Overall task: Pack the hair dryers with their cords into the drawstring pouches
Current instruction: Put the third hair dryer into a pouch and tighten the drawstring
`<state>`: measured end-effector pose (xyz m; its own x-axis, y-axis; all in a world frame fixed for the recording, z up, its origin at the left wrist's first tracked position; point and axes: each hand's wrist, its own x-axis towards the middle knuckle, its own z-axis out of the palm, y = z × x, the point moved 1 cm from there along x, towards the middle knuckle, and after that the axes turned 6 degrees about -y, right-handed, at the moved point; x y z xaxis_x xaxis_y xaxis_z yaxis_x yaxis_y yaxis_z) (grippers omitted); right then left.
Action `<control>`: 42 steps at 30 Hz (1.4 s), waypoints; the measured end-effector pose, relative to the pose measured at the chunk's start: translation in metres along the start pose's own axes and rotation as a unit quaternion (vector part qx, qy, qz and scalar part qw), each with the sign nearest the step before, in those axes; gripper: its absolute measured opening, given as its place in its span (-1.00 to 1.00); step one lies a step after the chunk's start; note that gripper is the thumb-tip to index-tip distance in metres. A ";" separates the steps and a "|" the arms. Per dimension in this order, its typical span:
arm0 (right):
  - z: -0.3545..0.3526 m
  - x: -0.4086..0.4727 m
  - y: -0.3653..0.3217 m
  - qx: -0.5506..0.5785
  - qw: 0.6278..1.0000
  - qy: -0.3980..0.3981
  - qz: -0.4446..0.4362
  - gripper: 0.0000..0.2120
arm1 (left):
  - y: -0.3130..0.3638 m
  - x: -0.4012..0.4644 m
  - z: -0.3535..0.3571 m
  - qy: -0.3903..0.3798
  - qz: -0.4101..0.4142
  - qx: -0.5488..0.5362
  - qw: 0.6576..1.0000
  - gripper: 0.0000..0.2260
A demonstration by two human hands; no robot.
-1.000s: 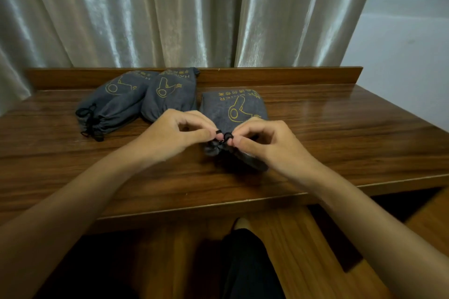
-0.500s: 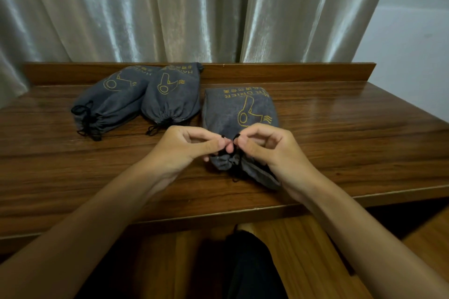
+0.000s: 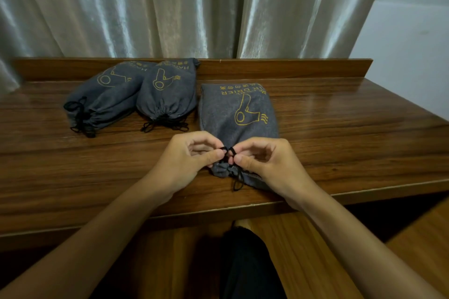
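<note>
The near pouch (image 3: 237, 114) lay flat on the wooden tabletop (image 3: 340, 128), its gathered mouth toward the front edge. At that mouth the left hand (image 3: 187, 155) and right hand (image 3: 264, 160) each pinched a loop of the black drawstring (image 3: 228, 152) between thumb and forefinger, fingers curled. Two closed pouches (image 3: 167, 90) lay left of the near pouch, against the rear ledge (image 3: 291, 68).

Dim warm light, sheen on the curtain (image 3: 170, 7), wide-angle bending at edges.
</note>
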<state>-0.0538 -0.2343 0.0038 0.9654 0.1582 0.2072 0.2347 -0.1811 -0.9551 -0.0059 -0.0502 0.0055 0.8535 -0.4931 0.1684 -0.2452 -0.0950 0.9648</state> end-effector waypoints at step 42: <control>0.003 0.010 -0.011 0.047 0.990 0.034 0.131 -0.91 | 0.008 -0.011 0.015 0.089 0.055 0.179 0.978 -0.90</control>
<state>-0.0470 -0.2282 0.0158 0.9979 0.0523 -0.0385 -0.0323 -0.1159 -0.9927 -0.0237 -0.0587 0.0081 0.8719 -0.3616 0.3303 -0.4577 -0.3617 0.8122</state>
